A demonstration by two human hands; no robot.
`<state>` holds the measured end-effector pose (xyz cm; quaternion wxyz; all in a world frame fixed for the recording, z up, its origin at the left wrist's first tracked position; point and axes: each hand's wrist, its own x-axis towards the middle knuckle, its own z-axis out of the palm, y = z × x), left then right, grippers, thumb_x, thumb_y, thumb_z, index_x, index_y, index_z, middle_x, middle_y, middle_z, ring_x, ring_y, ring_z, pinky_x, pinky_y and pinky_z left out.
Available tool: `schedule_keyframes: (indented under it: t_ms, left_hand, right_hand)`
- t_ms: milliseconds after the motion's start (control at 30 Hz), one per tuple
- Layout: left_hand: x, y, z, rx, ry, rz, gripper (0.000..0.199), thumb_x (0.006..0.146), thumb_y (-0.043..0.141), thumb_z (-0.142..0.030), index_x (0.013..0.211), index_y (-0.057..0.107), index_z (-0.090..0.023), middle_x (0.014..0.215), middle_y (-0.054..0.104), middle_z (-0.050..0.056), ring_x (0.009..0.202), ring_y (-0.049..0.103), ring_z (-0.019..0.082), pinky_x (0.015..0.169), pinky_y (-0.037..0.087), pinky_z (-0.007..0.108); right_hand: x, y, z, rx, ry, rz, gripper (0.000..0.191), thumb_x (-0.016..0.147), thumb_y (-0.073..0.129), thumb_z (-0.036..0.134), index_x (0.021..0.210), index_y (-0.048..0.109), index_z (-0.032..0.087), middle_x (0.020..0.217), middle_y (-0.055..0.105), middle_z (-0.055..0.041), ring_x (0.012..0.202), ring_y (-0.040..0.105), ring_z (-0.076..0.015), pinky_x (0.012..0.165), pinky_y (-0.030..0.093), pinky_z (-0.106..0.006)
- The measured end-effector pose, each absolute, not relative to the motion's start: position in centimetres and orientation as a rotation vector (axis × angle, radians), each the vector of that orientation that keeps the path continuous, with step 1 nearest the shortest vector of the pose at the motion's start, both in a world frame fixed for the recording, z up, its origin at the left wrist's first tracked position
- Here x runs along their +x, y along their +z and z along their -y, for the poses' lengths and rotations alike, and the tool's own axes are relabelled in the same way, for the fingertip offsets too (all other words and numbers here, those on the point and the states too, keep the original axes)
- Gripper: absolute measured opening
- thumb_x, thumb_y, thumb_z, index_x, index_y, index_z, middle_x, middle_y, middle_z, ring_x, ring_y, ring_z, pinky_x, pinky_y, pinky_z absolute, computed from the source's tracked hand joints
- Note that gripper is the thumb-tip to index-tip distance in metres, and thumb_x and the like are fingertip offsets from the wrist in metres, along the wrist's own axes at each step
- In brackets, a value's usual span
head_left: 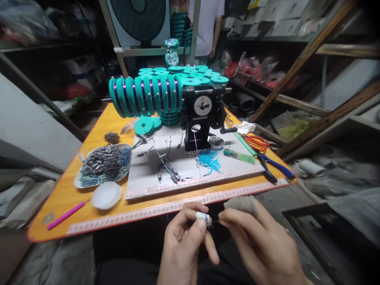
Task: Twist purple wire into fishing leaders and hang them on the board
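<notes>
My left hand [190, 237] is closed in a pinch at the table's front edge, with white tape [203, 217] around one finger. My right hand [258, 233] is just to its right, thumb and fingertips pinched together, a grey wrap [242, 204] on a finger. A thin line [199, 170] runs down from the black winding machine [197, 114] to my left fingertips. Between the two hands a short thin strand shows; what the fingertips grip is too small to name. Green spools with purple thread [145, 95] sit on the machine's shaft.
On the orange table [59, 198] are a tray of metal weights [103, 164], a white dish [107, 195], a pink-handled tool [67, 215], blue tubes [209, 159], a green cutter [239, 156] and blue-handled pliers [279, 168]. A person [206, 27] stands behind, near a fan [138, 18].
</notes>
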<state>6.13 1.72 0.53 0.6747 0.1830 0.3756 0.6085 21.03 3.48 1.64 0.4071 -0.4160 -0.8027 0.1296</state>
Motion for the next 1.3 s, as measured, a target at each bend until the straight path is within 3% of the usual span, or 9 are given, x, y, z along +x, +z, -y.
schedule_keyframes:
  t_ms: [233,400,467,633,933,1133,1300]
  left_hand:
    - [6.2,0.7,-1.8,0.397,1.395,-0.829,0.018,0.071,0.080,-0.029,0.065,0.070,-0.015,0.095,0.065,0.002,0.037,0.055,0.001,0.049,0.037,0.017]
    - [6.3,0.8,-1.7,0.380,1.408,-0.826,0.018,0.069,0.081,-0.030,0.064,0.071,-0.015,0.095,0.065,0.001,0.037,0.055,0.000,0.050,0.040,0.016]
    - [6.4,0.8,-1.7,0.371,1.412,-0.835,0.019,0.069,0.081,-0.030,0.064,0.070,-0.015,0.095,0.065,0.001,0.037,0.055,0.001,0.049,0.040,0.017]
    - [6.4,0.8,-1.8,0.340,1.410,-0.841,0.018,0.067,0.082,-0.029,0.064,0.071,-0.015,0.095,0.064,0.001,0.036,0.050,-0.001,0.045,0.040,0.017]
    - [6.1,0.5,-1.6,0.376,1.399,-0.795,0.015,0.072,0.079,-0.027,0.067,0.071,-0.016,0.097,0.062,0.001,0.041,0.055,0.000,0.051,0.043,0.017]
    - [5.8,0.7,-1.6,0.394,1.393,-0.808,0.015,0.073,0.078,-0.026,0.066,0.070,-0.015,0.100,0.063,0.001,0.041,0.055,-0.001,0.054,0.044,0.016]
    - [5.7,0.8,-1.6,0.397,1.388,-0.803,0.016,0.073,0.078,-0.028,0.067,0.071,-0.015,0.100,0.064,0.002,0.040,0.056,-0.001,0.049,0.042,0.014]
  right_hand:
    - [19.6,2.8,-3.3,-1.060,1.223,1.533,0.012,0.091,0.060,0.027,0.079,0.061,0.024,0.073,0.061,0.0019,0.066,0.061,-0.0123,0.059,0.048,-0.018]
    - [18.6,2.0,-3.2,-0.955,1.619,1.123,0.018,0.087,0.068,0.036,0.078,0.062,0.021,0.065,0.053,0.0049,0.047,0.042,-0.0050,0.043,0.031,-0.015]
    - [18.3,1.5,-2.9,-0.949,1.626,1.081,0.019,0.086,0.069,0.037,0.077,0.062,0.021,0.061,0.051,0.0050,0.047,0.041,-0.0057,0.044,0.030,-0.016]
    - [18.0,0.6,-2.2,-0.969,1.536,1.171,0.015,0.087,0.068,0.034,0.077,0.064,0.023,0.058,0.053,0.0044,0.052,0.054,-0.0101,0.053,0.044,-0.020]
    - [19.2,0.7,-2.6,-1.039,0.899,1.714,0.013,0.087,0.064,0.016,0.078,0.067,0.025,0.069,0.066,0.0029,0.061,0.061,-0.0120,0.058,0.047,-0.018]
    - [19.3,1.0,-3.0,-0.922,0.855,1.861,0.017,0.089,0.057,0.008,0.086,0.061,0.024,0.075,0.068,0.0033,0.065,0.065,-0.0107,0.063,0.050,-0.017]
    - [18.7,1.0,-2.8,-0.997,0.882,1.702,0.014,0.086,0.065,0.011,0.084,0.065,0.025,0.072,0.069,0.0043,0.063,0.065,-0.0102,0.062,0.051,-0.016]
